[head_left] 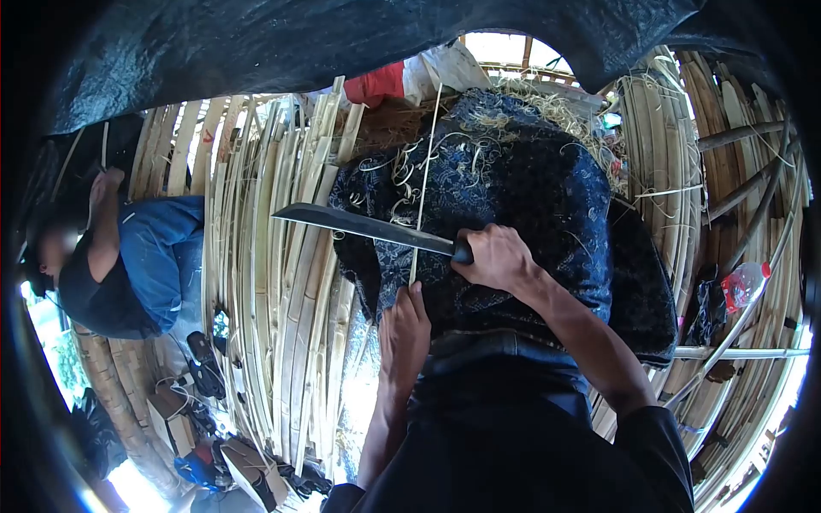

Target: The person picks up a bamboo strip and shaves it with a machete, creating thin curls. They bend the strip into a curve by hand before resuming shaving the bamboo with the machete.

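My right hand (pixel 496 258) is wrapped round the dark handle of a machete (pixel 359 224), whose long blade points left across my lap. Under or against the blade runs a thin bamboo strip (pixel 425 171), stretching away from me over the cloth. Its near end is pinched in my left hand (pixel 404 329), thumb and fingers closed on it. A dark blue patterned cloth (pixel 547 197) covers my legs, with curled shavings (pixel 479 141) scattered on its far part. Whether the edge bites into the strip cannot be seen.
Split bamboo slats (pixel 274 231) form the floor at left and right. Another person (pixel 94 274) sits at the left, holding a thin strip. A dark tarp (pixel 342 43) hangs overhead. A plastic bottle (pixel 746 286) lies at right; a cardboard box (pixel 171 419) stands lower left.
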A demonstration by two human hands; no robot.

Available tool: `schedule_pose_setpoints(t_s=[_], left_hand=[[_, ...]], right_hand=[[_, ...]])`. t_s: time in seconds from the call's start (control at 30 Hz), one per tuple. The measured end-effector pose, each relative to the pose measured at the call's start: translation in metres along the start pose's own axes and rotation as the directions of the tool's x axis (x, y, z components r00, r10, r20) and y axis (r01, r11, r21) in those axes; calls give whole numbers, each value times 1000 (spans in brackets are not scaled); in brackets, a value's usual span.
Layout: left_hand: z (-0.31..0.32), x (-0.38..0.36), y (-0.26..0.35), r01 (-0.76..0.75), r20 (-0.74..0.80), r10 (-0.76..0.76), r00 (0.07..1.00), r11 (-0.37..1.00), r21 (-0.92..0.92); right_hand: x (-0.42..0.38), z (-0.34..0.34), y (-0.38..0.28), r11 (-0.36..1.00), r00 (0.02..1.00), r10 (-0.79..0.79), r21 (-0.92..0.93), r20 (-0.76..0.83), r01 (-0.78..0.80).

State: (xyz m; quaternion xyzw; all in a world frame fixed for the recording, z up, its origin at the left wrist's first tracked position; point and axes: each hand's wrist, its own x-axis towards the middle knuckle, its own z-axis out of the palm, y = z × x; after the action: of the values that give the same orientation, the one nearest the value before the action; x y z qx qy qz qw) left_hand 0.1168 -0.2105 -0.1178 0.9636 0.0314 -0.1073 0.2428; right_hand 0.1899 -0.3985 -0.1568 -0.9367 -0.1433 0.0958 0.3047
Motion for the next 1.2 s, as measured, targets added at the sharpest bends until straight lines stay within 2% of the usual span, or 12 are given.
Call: schedule_pose_setpoints(t_s=[0.1, 0.17, 0.27, 0.37, 0.5, 0.6, 0.67, 0.73, 0.8, 0.83, 0.9, 1.2], left_hand=[[2, 3, -1, 140, 116, -146, 982, 988, 63], [9, 0, -22, -154, 11, 153, 988, 985, 79], [10, 1, -35, -393, -39, 411, 911, 891, 229], [11, 3, -50, -487, -1, 521, 854, 799, 352], [14, 4, -48, -472, 28, 486, 873, 831, 294], [10, -1, -42, -446, 94, 452, 887, 787, 427], [6, -4, -39, -463, 47, 508, 860, 738, 492], [5, -12, -37, -451, 27, 488, 872, 782, 430], [2, -19, -31, -196, 34, 195, 980, 979, 62], [-4, -21, -24, -197, 40, 195, 980, 978, 64], [-16, -25, -11, 208, 199, -181, 963, 970, -123], [-44, -82, -6, 322, 261, -271, 927, 930, -177]], right_hand=[[7, -9, -1, 999, 997, 11, -49, 72, -7], [11, -20, -4, 996, 990, 28, -84, 136, -17], [17, -35, -7, 986, 988, -18, -159, 151, 42], [21, -38, -5, 984, 976, -7, -173, 217, 45], [19, -24, 5, 981, 979, 33, -194, 203, 7], [14, -6, 9, 978, 979, 95, -202, 181, -58], [6, 3, 7, 982, 999, 31, -184, -24, -35], [6, 1, 4, 982, 995, 81, -174, 60, -69], [6, 1, 5, 980, 982, 126, -170, 137, -102], [6, 2, 7, 980, 984, 119, -175, 136, -94], [5, 3, 7, 981, 985, 102, -178, 135, -78], [2, 16, 17, 974, 991, 40, -224, 130, -10]])
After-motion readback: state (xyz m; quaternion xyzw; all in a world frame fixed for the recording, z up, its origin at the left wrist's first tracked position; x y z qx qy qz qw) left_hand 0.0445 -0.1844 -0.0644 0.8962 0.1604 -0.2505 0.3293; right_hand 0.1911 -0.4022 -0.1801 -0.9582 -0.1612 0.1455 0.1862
